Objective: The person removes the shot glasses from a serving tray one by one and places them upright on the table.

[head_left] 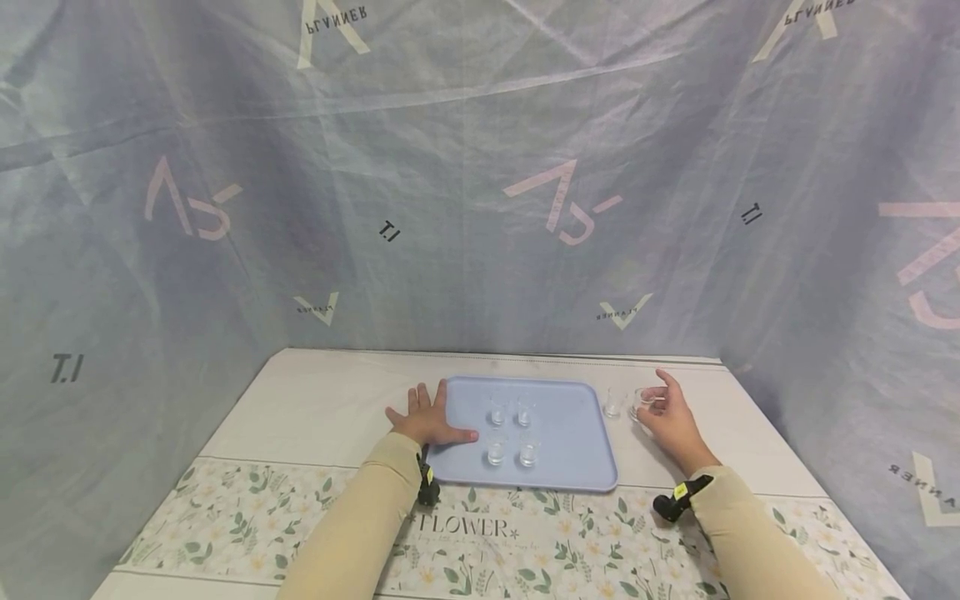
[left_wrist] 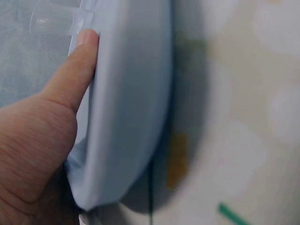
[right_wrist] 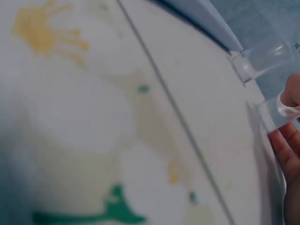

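My left hand (head_left: 429, 419) rests on the left edge of a pale blue tray (head_left: 573, 442), fingers spread and straight. In the left wrist view, its thumb (left_wrist: 77, 70) lies over the tray's rim, near a clear cup (left_wrist: 56, 19). To the right of the tray, my right hand (head_left: 675, 427) pinches a small clear cup (head_left: 639, 405), index finger raised. One finger sits at that cup's mouth in the right wrist view; whether its base touches the table cannot be told. Beside it, another clear cup (head_left: 612, 406) stands upright, close to the tray's right edge.
Several small clear cups stand on the tray in two rows, among them a front cup (head_left: 528, 453) and a back cup (head_left: 497, 414). A floral cloth strip (head_left: 247, 512) runs along the front of the white table (head_left: 300, 400). Grey fabric (head_left: 465, 208) hangs around it.
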A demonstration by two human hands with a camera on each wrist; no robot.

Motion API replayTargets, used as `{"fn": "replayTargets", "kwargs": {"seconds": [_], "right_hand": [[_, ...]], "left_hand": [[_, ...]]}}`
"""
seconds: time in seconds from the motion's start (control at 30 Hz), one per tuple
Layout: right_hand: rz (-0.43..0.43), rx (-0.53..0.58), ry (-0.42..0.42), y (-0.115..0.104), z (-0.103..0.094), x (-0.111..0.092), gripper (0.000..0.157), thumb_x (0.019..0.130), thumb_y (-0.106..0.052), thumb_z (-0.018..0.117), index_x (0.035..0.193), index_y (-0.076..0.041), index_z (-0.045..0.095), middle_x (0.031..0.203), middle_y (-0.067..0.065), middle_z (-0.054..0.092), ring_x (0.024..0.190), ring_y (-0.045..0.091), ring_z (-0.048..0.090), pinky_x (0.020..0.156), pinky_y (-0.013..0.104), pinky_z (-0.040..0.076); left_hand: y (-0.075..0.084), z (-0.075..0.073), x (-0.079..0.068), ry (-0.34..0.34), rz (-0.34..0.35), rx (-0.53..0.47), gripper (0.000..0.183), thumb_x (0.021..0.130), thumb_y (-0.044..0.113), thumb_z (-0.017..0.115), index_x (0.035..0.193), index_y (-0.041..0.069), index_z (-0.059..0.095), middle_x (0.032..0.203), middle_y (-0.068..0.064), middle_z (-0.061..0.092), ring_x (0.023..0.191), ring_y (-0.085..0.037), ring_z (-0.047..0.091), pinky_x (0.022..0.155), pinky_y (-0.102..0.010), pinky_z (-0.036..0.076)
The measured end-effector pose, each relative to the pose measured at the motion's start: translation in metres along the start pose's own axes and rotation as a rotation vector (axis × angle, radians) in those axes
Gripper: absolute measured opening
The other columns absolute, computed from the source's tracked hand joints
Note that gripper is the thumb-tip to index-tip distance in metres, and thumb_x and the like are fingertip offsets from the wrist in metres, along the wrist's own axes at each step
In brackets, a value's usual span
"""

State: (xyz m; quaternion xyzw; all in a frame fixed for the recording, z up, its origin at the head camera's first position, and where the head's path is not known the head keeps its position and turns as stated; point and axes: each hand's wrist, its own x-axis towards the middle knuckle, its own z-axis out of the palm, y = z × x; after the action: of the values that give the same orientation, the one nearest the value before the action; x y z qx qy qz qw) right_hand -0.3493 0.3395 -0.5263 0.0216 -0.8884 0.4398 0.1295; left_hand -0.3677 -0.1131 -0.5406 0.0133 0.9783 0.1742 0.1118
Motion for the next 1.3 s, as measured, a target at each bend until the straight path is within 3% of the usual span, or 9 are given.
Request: {"fn": "replayTargets", "kwargs": {"seconds": [0.07,0.3,0.37,0.47,0.6,0.83,1.0,1.1,1.3], "right_hand": [[0.017,-0.006,-0.011,0.003,0.001,0.000,0.088,0.090,0.000,0.066,0.159,-0.002,0.013,0.123,0.023,0.057,0.110,0.035,0.058,0.096,0.047,0.047],[0.026,0.030,-0.045,0.007,0.000,0.001,0.093,0.091,-0.005,0.070,0.160,-0.002,0.008,0.123,0.025,0.055,0.111,0.037,0.058,0.089,0.028,0.049],[0.026,0.066,-0.060,0.005,-0.002,0.002,0.095,0.092,-0.009,0.071,0.161,-0.003,0.005,0.127,0.027,0.053,0.115,0.040,0.055,0.094,0.034,0.048],[0.028,0.102,-0.064,-0.001,-0.007,0.003,0.095,0.095,-0.018,0.070,0.162,-0.006,0.002,0.134,0.030,0.047,0.124,0.046,0.049,0.101,0.053,0.043],[0.005,0.110,-0.036,-0.013,-0.011,0.006,0.092,0.098,-0.022,0.067,0.162,-0.006,0.004,0.139,0.032,0.044,0.130,0.050,0.043,0.108,0.063,0.034],[-0.109,0.098,0.009,-0.042,-0.008,0.011,0.088,0.096,-0.014,0.069,0.159,0.001,0.010,0.135,0.034,0.047,0.130,0.051,0.043,0.112,0.065,0.029],[-0.181,0.129,0.019,-0.062,0.001,0.015,0.087,0.093,-0.010,0.072,0.158,0.000,0.016,0.133,0.032,0.051,0.128,0.048,0.047,0.113,0.062,0.029],[-0.225,0.167,0.007,-0.079,0.008,0.015,0.086,0.092,-0.006,0.073,0.158,-0.001,0.018,0.132,0.032,0.051,0.127,0.047,0.047,0.114,0.062,0.028],[-0.276,0.244,-0.047,-0.134,0.013,0.003,0.084,0.090,0.002,0.072,0.156,0.005,0.020,0.131,0.039,0.048,0.128,0.051,0.045,0.114,0.063,0.027]], "left_hand": [[0.000,0.000,0.000,-0.006,-0.002,-0.006,0.136,0.065,0.085,0.069,0.164,0.024,-0.002,0.167,-0.023,-0.008,0.153,-0.042,-0.010,0.106,-0.081,-0.006],[0.005,-0.009,-0.010,-0.018,-0.001,-0.017,0.135,0.067,0.084,0.068,0.165,0.021,0.001,0.167,-0.023,-0.007,0.154,-0.041,-0.009,0.107,-0.080,-0.009],[0.009,-0.013,-0.017,-0.017,-0.003,-0.013,0.133,0.068,0.083,0.069,0.165,0.019,0.003,0.167,-0.024,-0.004,0.154,-0.042,-0.007,0.107,-0.080,-0.007],[0.013,-0.020,-0.025,-0.018,-0.009,-0.009,0.130,0.070,0.080,0.071,0.165,0.019,0.007,0.167,-0.024,-0.001,0.154,-0.042,-0.003,0.108,-0.080,-0.004],[0.011,-0.016,-0.021,-0.010,-0.004,-0.001,0.133,0.067,0.084,0.070,0.165,0.020,0.006,0.167,-0.024,-0.001,0.154,-0.042,-0.003,0.107,-0.081,-0.004],[0.001,-0.002,-0.002,-0.002,0.007,0.001,0.137,0.065,0.089,0.066,0.164,0.022,0.000,0.168,-0.022,-0.006,0.154,-0.040,-0.009,0.107,-0.080,-0.007],[-0.002,0.003,0.003,0.001,0.010,0.002,0.136,0.065,0.086,0.068,0.165,0.024,0.001,0.167,-0.023,-0.006,0.154,-0.040,-0.009,0.106,-0.081,-0.006],[-0.001,0.001,0.001,0.002,0.007,0.003,0.136,0.065,0.087,0.068,0.165,0.023,0.001,0.167,-0.023,-0.005,0.154,-0.041,-0.008,0.106,-0.081,-0.006],[0.009,-0.012,-0.015,-0.022,-0.005,0.010,0.132,0.069,0.085,0.066,0.165,0.021,0.002,0.168,-0.023,-0.004,0.154,-0.040,-0.006,0.107,-0.080,-0.004]]}}
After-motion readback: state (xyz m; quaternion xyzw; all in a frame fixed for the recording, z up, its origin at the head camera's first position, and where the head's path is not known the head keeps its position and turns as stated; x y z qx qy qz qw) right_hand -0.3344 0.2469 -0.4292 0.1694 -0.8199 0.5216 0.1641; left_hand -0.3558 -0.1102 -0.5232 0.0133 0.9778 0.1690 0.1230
